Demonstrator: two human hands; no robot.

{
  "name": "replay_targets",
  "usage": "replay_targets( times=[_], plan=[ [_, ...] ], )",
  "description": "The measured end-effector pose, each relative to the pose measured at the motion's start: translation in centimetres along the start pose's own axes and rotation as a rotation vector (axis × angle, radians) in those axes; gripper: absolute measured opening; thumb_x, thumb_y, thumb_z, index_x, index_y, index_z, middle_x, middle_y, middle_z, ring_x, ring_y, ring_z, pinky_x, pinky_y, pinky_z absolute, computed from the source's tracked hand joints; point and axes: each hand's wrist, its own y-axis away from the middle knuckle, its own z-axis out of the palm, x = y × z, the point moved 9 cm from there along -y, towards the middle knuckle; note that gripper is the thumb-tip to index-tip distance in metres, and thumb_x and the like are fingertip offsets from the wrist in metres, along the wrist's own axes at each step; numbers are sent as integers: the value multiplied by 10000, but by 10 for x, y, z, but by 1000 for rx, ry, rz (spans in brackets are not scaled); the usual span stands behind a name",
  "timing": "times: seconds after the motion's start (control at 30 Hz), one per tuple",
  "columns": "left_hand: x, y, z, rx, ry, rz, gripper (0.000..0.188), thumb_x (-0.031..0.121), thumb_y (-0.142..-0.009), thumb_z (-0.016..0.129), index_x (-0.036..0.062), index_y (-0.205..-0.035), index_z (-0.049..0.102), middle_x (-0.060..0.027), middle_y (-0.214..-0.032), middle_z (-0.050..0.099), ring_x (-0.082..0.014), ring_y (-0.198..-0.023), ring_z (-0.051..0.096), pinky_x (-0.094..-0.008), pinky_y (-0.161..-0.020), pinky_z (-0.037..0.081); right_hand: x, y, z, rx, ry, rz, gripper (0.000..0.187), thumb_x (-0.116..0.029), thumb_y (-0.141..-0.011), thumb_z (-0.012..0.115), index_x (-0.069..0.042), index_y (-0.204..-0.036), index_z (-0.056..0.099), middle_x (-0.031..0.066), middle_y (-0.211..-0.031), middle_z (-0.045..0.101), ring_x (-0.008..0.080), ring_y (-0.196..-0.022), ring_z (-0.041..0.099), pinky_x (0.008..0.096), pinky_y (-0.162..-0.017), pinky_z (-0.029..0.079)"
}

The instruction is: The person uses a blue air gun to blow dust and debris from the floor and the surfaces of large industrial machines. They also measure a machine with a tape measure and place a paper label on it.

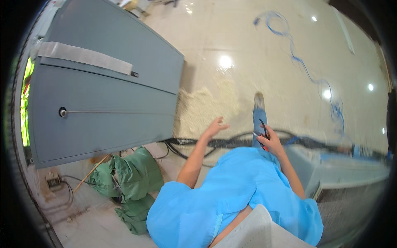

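Observation:
My left hand (214, 127) is held out over the floor near a pale, crumbly-looking patch (206, 105). Its fingers are apart and nothing is in them. In front of my body, my right hand (271, 144) is closed around a hand tool (264, 129) with a curved black part, a bit of red and a light, shiny piece. It resembles pliers, though the fingers cover much of it and its exact kind is unclear. Below that hand, one leg in blue jeans and a shoe (259, 100) show on the floor.
A big grey metal cabinet (103, 95) stands at the left with a pale strip across it. Green bundled cloth (134, 175) lies beneath it. Black cables (178, 152) cross the floor near my body. Blue cable (304, 66) trails at the right, near a grey machine casing (304, 165).

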Motion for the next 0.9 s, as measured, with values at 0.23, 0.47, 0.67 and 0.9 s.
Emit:
replay_targets(
  times=[0.23,0.47,0.67,0.9],
  plan=[
    [132,-106,-39,-84,677,111,712,536,-965,550,96,-1498,381,-144,-1417,500,-271,-1198,562,-415,-1016,461,-188,-224,-31,-148,89,-236,513,-229,-871,696,-21,-1305,519,50,-862,665,120,-788,622,284,-707,499],
    [326,-139,-127,-249,1355,271,612,627,-982,438,159,-1369,513,-89,-1254,604,-245,-1090,617,-429,-918,526,-384,-350,32,-457,463,-574,630,-254,-886,698,-12,-1402,427,184,-1151,649,304,-1036,665,383,-887,526],
    [384,-256,-277,233,1765,458,284,380,-974,606,147,-1137,586,-16,-1016,633,-188,-917,653,-358,-789,578,-432,-513,66,-449,525,-827,619,-246,-900,682,-5,-1414,436,247,-1358,531,410,-1221,553,454,-1036,439],
    [473,-320,-562,867,1129,658,600,149,-800,748,62,-1303,431,-83,-1171,536,-210,-1028,600,-349,-827,540,-471,-773,-45,-87,370,-244,553,-263,-932,652,-4,-1383,463,234,-1281,600,304,-1073,656,394,-894,524]
  ],
)
